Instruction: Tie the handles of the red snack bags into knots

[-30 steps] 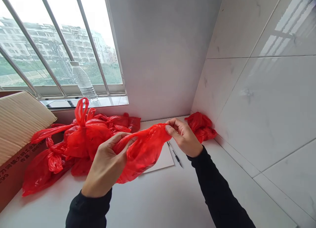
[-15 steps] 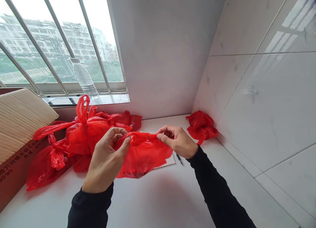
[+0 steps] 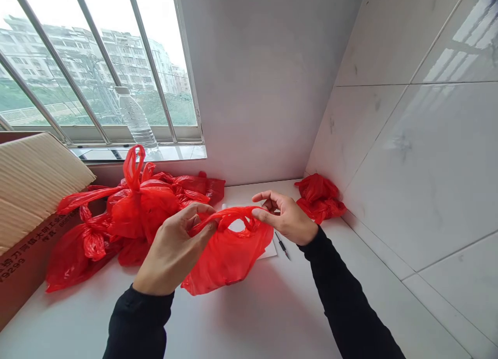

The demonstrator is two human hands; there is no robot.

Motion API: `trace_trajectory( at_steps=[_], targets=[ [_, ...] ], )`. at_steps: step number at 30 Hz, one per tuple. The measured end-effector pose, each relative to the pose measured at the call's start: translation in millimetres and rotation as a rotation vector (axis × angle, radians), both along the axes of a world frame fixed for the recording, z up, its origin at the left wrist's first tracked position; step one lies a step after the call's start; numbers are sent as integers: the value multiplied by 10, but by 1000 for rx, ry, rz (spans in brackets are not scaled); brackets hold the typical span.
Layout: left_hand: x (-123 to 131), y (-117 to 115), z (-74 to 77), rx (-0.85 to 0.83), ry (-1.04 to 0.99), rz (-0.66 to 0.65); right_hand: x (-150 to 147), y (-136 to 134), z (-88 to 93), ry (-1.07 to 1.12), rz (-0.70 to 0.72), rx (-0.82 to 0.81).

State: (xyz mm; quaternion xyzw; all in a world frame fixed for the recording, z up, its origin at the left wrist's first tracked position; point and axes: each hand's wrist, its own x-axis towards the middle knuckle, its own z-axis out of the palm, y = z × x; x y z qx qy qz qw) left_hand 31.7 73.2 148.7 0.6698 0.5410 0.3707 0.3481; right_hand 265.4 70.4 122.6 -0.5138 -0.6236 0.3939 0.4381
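Observation:
Between my hands hangs a thin red plastic bag (image 3: 229,258), held above the white table. Its top edge is bunched, with a handle loop showing a hole near the middle. My left hand (image 3: 175,245) pinches the bag's upper left edge between thumb and fingers. At the upper right edge, my right hand (image 3: 286,216) holds the plastic between thumb and index finger. Partly covered by the bag, a white sheet of paper (image 3: 269,251) lies on the table, and a black pen (image 3: 282,246) rests just right of it.
Several filled, knotted red bags (image 3: 134,211) are piled at the left, beside a cardboard box (image 3: 39,177). A crumpled heap of red bags (image 3: 321,198) sits in the right corner by the tiled wall. A clear water bottle (image 3: 136,118) stands on the sill of the barred window.
The bag's handle loop has opened into a visible hole. My left hand has shifted slightly right along the edge, and the bag hangs a little lower.

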Motion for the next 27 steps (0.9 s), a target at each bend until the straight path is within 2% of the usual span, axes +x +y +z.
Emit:
trace_trajectory(
  at_steps=[2,7,13,17,19,22,24,27],
  targets=[
    [-35,13,3,-1,-39,9,61,-8,16,-51,33,-49],
    [-140,65,-17,43,-106,196,188,-36,72,-98,35,-37],
    [-75,85,-53,142,-108,69,122,-102,147,-57,34,16],
    [-4,39,10,74,-157,75,141,-185,235,-88,33,18],
    [32,10,45,30,-138,82,171,-236,269,-178,93,-49],
    [82,-10,56,16,-99,78,180,-291,276,-366,269,-148],
    [93,-1,38,28,-96,44,157,-304,257,-437,324,-108],
    [58,24,10,85,-63,2,125,-299,239,-411,255,-7]
  ],
)
